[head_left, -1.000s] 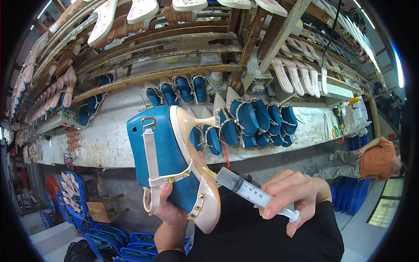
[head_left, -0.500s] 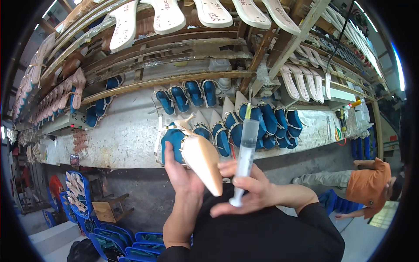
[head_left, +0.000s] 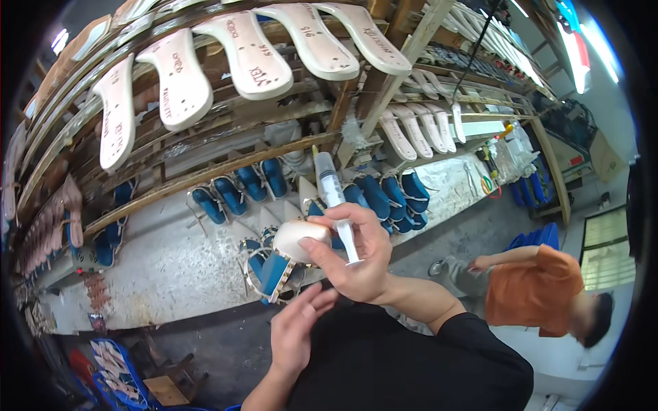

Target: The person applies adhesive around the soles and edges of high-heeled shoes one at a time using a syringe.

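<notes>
My right hand (head_left: 364,259) grips a pale pointed shoe (head_left: 296,241) by its toe, the thumb lying across it. The same hand also keeps hold of a clear plastic syringe (head_left: 332,186) with a yellowish tip, which points up and away from me. The shoe's blue insole (head_left: 275,272) and studded straps face toward the near left. Below the shoe and apart from it is my left hand (head_left: 293,337), fingers stretched out and holding nothing. Just beyond, several more blue-lined shoes (head_left: 373,196) stand on the bench.
The worn white workbench (head_left: 161,274) runs across. Over it, wooden racks carry pale shoe-sole shapes (head_left: 255,63). Scissors (head_left: 486,183) and other tools lie at the bench's right end. A person in an orange shirt (head_left: 531,291) is at right. Blue bins (head_left: 116,373) stand lower left.
My left hand has let go of the shoe and drawn down. My right hand, still with the syringe, has taken the shoe by its toe. The shoe has turned, and the view has shifted.
</notes>
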Demonstrator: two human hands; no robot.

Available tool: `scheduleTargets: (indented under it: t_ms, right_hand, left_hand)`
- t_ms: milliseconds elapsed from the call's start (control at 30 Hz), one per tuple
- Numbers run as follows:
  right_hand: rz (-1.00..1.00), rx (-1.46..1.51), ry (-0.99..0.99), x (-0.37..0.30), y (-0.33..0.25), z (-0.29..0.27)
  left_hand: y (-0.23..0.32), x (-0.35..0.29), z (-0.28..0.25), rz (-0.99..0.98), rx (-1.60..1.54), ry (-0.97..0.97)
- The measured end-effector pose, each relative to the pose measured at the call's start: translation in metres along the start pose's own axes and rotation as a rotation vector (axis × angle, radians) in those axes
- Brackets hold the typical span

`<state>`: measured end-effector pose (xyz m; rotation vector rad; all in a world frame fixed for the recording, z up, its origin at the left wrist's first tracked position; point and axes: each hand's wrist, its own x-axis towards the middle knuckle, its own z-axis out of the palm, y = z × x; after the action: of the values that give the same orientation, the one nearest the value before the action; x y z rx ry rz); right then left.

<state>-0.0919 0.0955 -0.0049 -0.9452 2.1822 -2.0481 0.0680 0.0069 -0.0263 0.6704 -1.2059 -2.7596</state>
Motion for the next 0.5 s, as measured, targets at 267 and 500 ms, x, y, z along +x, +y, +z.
scheduleTargets:
  t_ms: [267,500]
  right_hand:
    - [-0.099,-0.078,-0.054,-0.003,-0.017,0.001]
    - [-0.163,-0.148,-0.019,-0.005,-0.016,0.006]
  left_hand:
    - [0.034,0.036,0.019,0.989,1.478,0.289]
    - [0.020,0.066,0.000,1.129,1.592,0.296]
